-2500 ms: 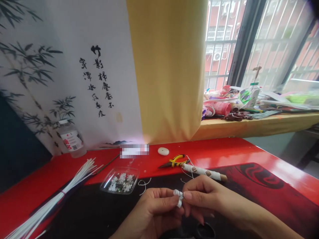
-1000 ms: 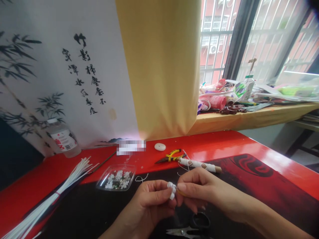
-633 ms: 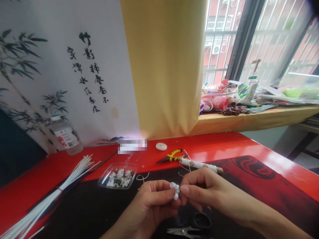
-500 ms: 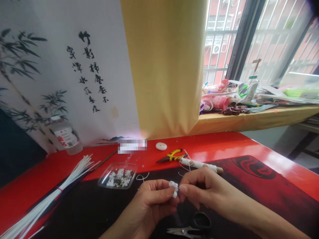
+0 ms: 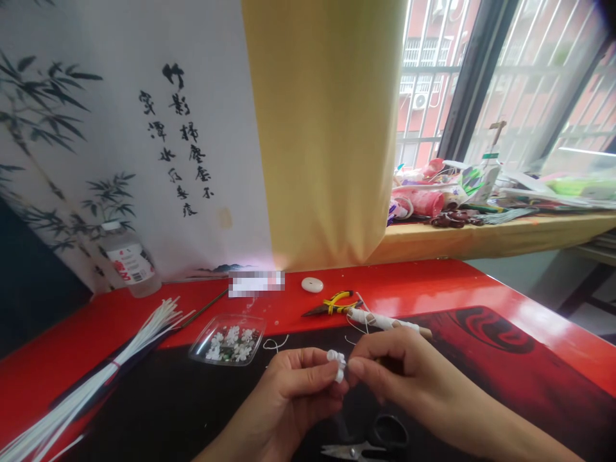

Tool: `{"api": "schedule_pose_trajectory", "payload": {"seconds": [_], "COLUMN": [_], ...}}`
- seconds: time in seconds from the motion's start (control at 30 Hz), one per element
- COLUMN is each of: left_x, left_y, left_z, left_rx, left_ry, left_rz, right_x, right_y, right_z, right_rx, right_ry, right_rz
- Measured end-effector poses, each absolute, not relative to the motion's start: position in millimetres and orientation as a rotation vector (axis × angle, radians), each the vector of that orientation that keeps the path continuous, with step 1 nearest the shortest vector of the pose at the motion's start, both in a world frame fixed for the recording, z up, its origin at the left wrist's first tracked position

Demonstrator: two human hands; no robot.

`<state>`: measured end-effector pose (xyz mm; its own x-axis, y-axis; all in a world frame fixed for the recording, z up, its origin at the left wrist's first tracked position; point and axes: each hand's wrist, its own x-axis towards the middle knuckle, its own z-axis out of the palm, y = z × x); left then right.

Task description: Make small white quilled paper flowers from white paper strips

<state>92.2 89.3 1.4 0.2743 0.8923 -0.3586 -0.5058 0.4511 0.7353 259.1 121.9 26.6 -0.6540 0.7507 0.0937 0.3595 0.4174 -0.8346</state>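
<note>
Between thumb and fingers, my left hand [image 5: 305, 391] pinches a small white flower-like piece [image 5: 338, 366] with rounded petals. Close on its right side, my right hand [image 5: 392, 369] has thumb and forefinger pressed together; whatever lies in that pinch is hidden or too fine to make out. Below the hands, black-handled scissors [image 5: 368, 443] lie on the dark mat. Behind my right hand rests a stick wound with white thread [image 5: 385, 319], partly covered by the knuckles. A clear plastic tray [image 5: 197, 346] with several white flowers stands to the left.
Yellow-handled pliers [image 5: 337, 303] and a white oval object [image 5: 312, 284] lie on the red table behind the mat. A bundle of white strips [image 5: 115, 366] stretches along the left. A labelled bottle [image 5: 129, 260] stands at the back left. Assorted supplies crowd the windowsill [image 5: 520, 234].
The camera view has shifted slightly. Both hands keep nearly the same pose, with the white piece still in my left hand.
</note>
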Motion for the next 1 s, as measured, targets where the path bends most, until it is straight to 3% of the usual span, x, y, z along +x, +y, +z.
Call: {"api": "schedule_pose_trajectory", "payload": {"seconds": [0.3,0.53,0.73,1.0], "left_x": [95.5,97.3,97.9,96.5], "left_y": [84.6,80.6,78.6,79.5], "left_z": [11.7,15.7,19.9,17.0], "left_rx": [0.534,0.507,0.546,0.508], "left_ry": [0.879,0.953,0.953,1.028], "left_rz": [1.104,1.123,1.168,1.232], "right_x": [260.6,259.1,260.7,267.5], "right_y": [125.1,125.6,134.5,149.0], "right_z": [25.5,22.5,19.2,8.1], "right_rx": [-0.889,-0.796,-0.689,-0.686], "right_ry": [-2.297,-2.321,-2.321,-2.187], "right_rz": [1.102,0.799,0.798,0.531]}}
